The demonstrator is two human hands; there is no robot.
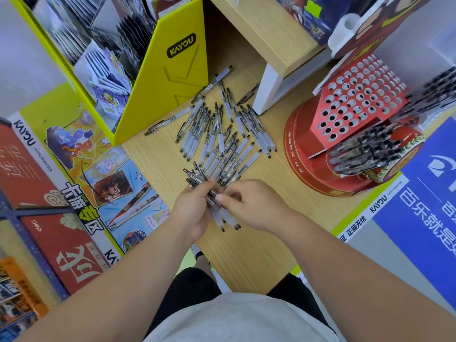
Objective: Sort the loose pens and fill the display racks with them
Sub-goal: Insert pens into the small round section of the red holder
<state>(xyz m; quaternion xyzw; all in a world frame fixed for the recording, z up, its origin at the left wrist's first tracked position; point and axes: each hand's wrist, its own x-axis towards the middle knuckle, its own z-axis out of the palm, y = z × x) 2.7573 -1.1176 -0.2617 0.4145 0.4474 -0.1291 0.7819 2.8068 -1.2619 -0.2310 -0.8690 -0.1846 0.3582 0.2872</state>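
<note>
Several loose pens (222,129) with clear barrels and white grips lie scattered on the wooden counter (246,253). My left hand (191,211) grips a bundle of pens (217,208), their tips sticking out below the hand. My right hand (249,204) pinches a pen at the bundle's right side. A red display rack (355,99) with rows of round holes stands at the right. Its upper holes are empty, while its lower tier (365,151) holds several black-capped pens.
A yellow card display box (170,70) stands at the back left of the counter. A wooden shelf block on a white support (269,90) rises behind the pens. A blue sign (424,201) lies to the right and printed posters (74,169) to the left.
</note>
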